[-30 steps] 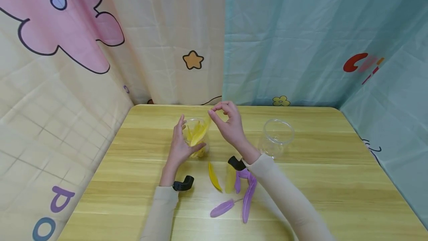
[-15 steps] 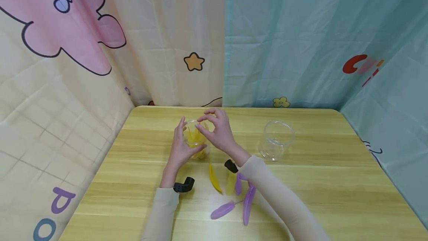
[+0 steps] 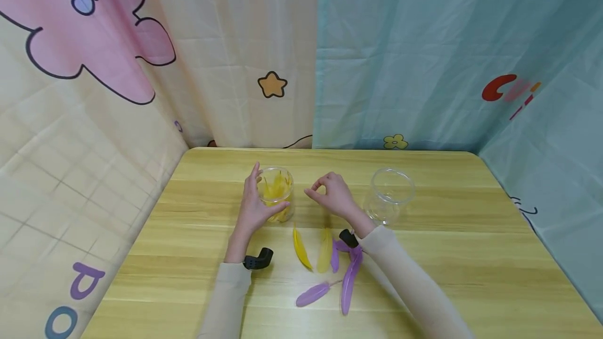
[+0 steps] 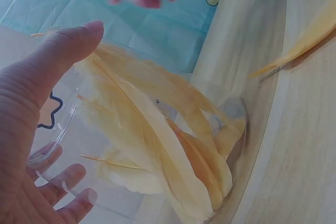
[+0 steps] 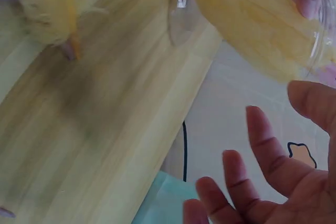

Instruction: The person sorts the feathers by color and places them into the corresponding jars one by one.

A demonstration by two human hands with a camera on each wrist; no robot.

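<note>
My left hand [image 3: 254, 208] grips a clear plastic jar [image 3: 291, 188] from its left side, thumb across the front and fingers behind. Inside the jar stand several yellow feathers [image 3: 277, 187], quills upward; the left wrist view shows these feathers [image 4: 157, 129] up close. To the right of the jar, my right hand [image 3: 333, 195] hovers over the table, holding nothing. In the right wrist view its thumb and fingers stand apart. Nearer to me lie a bright yellow feather [image 3: 302, 250] and a paler yellow feather [image 3: 325, 251].
Several purple feathers lie beside the yellow ones, among them a long purple feather [image 3: 349, 286] and a shorter purple feather [image 3: 313, 294]. A second clear jar [image 3: 383, 213] stands on the right of the wooden table [image 3: 471, 260]. Curtains [image 3: 400, 56] hang behind.
My right hand carried a yellow feather to the jar's mouth, let go of it, and has drawn back to the right and nearer. The left hand stays on the jar.
</note>
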